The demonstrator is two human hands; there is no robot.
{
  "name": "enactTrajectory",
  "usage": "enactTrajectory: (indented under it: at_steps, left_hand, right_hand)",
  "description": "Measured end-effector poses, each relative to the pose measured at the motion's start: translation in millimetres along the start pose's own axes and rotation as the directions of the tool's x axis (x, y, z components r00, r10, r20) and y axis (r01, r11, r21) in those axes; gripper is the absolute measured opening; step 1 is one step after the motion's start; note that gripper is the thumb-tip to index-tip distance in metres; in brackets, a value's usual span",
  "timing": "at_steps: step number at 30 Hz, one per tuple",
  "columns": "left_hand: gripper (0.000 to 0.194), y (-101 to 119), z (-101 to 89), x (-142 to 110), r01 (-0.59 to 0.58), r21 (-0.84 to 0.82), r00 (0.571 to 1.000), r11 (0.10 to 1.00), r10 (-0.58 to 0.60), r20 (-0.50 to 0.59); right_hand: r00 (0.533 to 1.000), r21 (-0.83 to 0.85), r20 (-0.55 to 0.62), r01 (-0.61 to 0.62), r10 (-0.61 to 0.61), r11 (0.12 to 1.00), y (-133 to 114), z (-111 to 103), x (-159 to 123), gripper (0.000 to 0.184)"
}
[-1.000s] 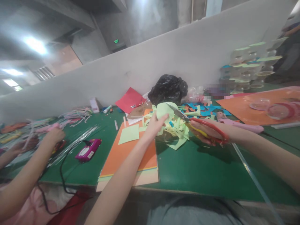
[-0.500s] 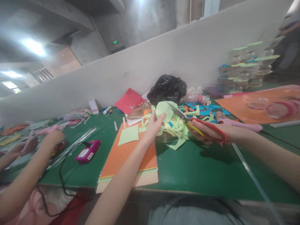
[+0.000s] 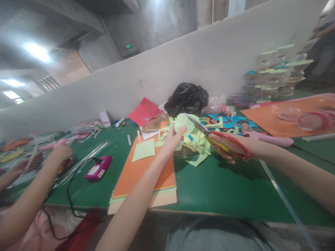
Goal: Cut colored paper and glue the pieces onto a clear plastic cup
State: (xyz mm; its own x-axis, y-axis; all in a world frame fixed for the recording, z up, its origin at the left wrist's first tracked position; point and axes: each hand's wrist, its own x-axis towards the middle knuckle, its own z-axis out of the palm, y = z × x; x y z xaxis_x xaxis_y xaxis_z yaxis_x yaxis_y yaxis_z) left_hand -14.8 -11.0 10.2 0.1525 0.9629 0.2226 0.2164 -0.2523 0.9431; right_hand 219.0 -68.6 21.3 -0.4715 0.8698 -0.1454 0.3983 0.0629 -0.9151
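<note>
Between thumb and fingers, my left hand [image 3: 174,138] pinches a pale green piece of paper [image 3: 183,122] with a rounded edge. My right hand [image 3: 222,143] is wrapped round scissors [image 3: 235,139] with red and yellow handles. Their metal blades lie at the paper's right edge, pointing up and left. Beneath both hands spreads a heap of pale green paper scraps [image 3: 200,150]. A stack of coloured sheets [image 3: 141,177], orange on top, lies under my left forearm, bearing a pale green square [image 3: 143,150].
A black plastic bag [image 3: 187,99] sits by the partition. On the right are a pink glue gun [image 3: 267,138], an orange sheet [image 3: 261,118] and stacked clear plastic bottle pieces [image 3: 274,76]. A co-worker's hands [image 3: 61,153] are at the left, near a magenta power box [image 3: 98,169].
The scissors' handles have shifted slightly, and the paper's top edge looks rounder, turned a little in my left hand. Everything else stays about where it was.
</note>
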Motion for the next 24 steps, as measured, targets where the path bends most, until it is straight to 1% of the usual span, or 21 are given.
enactTrajectory:
  at_steps: [3, 5, 7, 9, 11, 13, 16, 19, 22, 24]
  left_hand:
    - [0.038, 2, 0.8, -1, 0.018, 0.046, 1.0, 0.999, -0.019, 0.013]
    - [0.037, 4, 1.7, -1, 0.036, 0.051, 0.999, 0.998, -0.037, 0.011]
    - [0.037, 5, 2.9, 0, 0.041, -0.009, 0.999, 0.999, -0.041, -0.008]
    - [0.039, 6, 4.3, 1, 0.035, -0.109, 0.998, 0.993, -0.04, -0.046]
    - [0.04, 7, 5.5, 1, 0.047, -0.203, 0.994, 0.978, -0.065, -0.086]
    - [0.042, 9, 6.3, 0, 0.075, -0.275, 0.99, 0.959, -0.105, -0.097]
    - [0.041, 12, 6.4, -1, 0.085, -0.387, 0.993, 0.918, -0.11, -0.042]
    - [0.036, 12, 5.5, -2, 0.091, -0.471, 0.996, 0.877, -0.085, 0.034]
    - [0.032, 12, 5.0, -2, 0.095, -0.514, 0.995, 0.853, -0.066, 0.075]
    - [0.032, 13, 5.2, -2, 0.096, -0.533, 0.995, 0.841, -0.062, 0.08]
  right_hand:
    - [1.0, 0.098, 0.009, -0.013, 0.012, 0.995, -4, 3, 1, 0.057]
    - [1.0, 0.121, 0.005, -0.011, 0.01, 0.993, -6, 4, 1, 0.056]
    - [1.0, 0.118, 0.003, -0.016, 0.016, 0.993, -6, 5, 1, 0.053]
    - [0.999, 0.112, -0.003, -0.034, 0.035, 0.993, -6, 6, 1, 0.051]
    - [0.998, 0.125, -0.004, -0.054, 0.055, 0.991, -6, 7, 0, 0.05]
    - [0.999, 0.155, -0.001, -0.045, 0.045, 0.987, -5, 7, 0, 0.05]
    - [1.0, 0.209, 0.012, -0.013, 0.01, 0.978, -2, 7, 2, 0.053]
    - [0.999, 0.255, 0.014, -0.036, 0.034, 0.966, 3, 6, 6, 0.057]
    - [0.999, 0.195, -0.017, -0.042, 0.046, 0.98, 10, 6, 10, 0.057]
    - [0.999, 0.156, -0.022, -0.039, 0.043, 0.987, 14, 6, 11, 0.055]
